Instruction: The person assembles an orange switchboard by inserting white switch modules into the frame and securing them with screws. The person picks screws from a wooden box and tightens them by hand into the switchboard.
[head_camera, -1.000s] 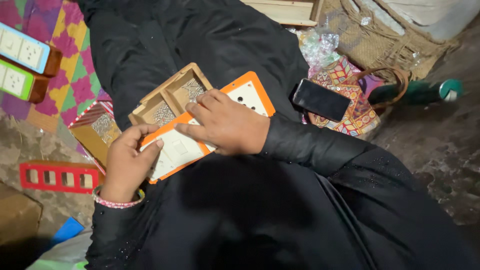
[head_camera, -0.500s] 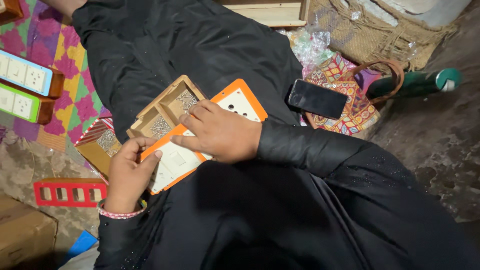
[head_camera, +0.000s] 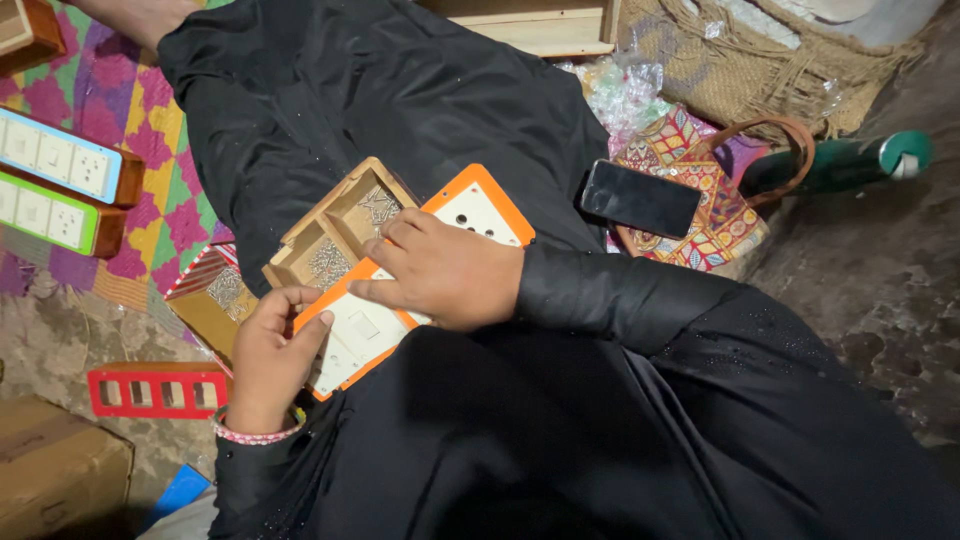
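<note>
Left hand (head_camera: 268, 358): grip closed on the lower corner of the orange-framed switch plate (head_camera: 400, 285), thumb on top, fingers curled under the edge.
Right hand (head_camera: 440, 272): lies flat across the middle of the plate, fingers spread and pressing down; it holds nothing of its own, just pins the plate.
Switch plate: tilted across the person's lap on the black robe (head_camera: 400, 110), its upper half lying over the open wooden box (head_camera: 335, 232), white face up.
Wooden box: partly covered; its compartments show loose metal bits, too small to tell apart.
Nearby: a black phone (head_camera: 640, 198) rests on a patterned bag (head_camera: 700, 190), well apart from both hands; two finished switch boards (head_camera: 60, 185) sit on the colourful mat to the left; a red frame (head_camera: 155, 390) lies on the floor.
Risk: the plate looks unevenly seated, so hard pressure could skew it or pinch the left fingertips.
Risk: the box rests on soft cloth; a shove could tip it and spill the small parts.
</note>
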